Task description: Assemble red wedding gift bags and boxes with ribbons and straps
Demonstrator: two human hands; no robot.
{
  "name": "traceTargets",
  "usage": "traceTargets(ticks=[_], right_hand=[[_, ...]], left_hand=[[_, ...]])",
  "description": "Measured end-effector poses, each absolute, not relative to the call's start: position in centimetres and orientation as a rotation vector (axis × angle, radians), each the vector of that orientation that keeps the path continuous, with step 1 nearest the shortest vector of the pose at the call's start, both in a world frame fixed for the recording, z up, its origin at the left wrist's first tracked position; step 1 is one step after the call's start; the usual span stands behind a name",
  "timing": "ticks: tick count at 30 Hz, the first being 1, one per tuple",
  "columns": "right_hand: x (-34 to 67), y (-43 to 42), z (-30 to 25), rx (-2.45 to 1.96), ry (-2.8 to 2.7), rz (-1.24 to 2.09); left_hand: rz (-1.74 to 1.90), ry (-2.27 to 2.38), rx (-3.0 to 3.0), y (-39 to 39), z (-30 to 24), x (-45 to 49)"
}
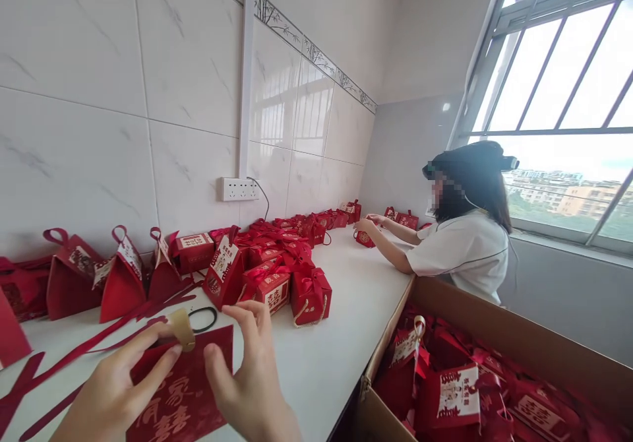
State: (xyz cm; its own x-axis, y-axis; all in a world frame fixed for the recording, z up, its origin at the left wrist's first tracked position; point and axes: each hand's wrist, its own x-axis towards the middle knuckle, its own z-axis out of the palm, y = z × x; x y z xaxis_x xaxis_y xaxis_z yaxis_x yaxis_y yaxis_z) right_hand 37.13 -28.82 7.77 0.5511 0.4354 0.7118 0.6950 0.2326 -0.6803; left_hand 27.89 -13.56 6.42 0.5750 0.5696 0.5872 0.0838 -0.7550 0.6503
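A red paper gift box (178, 396) with gold Chinese lettering is in front of me at the table's near edge. My left hand (123, 376) pinches its upper left part between thumb and fingers, next to a gold-coloured band (182, 330). At the box's right edge is my right hand (254, 369), its fingers curved and apart, the thumb in front of the red face. Whether that thumb presses on the box I cannot tell. A dark green elastic loop (204, 320) lies just behind the box. Red ribbons (74, 353) stretch across the table on the left.
Finished-looking red boxes with bows (311, 293) crowd the white table (341, 284) along the wall. Triangular red bags (123, 277) stand at left. A cardboard carton (390, 330) full of red boxes is at right. Beyond it a person (459, 251) handles a red box.
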Motion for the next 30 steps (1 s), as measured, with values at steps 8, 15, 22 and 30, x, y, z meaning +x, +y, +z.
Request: traceTargets(ticks=[8,15,22,30], right_hand=[[37.8,-30.0,8.5,-1.438,-1.167,-0.217],[38.1,-31.2,7.6,-1.482,-1.137,-0.249],[38.0,-31.3,7.5,-1.504,-1.138,-0.283],[37.5,-31.4,7.6,-1.533,-1.130,-0.236]], left_hand=[[0.970,0.304,2.185,-18.9,9.0,28.1],[0.949,0.251,2.157,-20.0,8.9,28.4],[0.931,0.239,2.115,-20.3,8.9,28.4],[0.876,0.247,2.094,-20.6,9.4,28.1]])
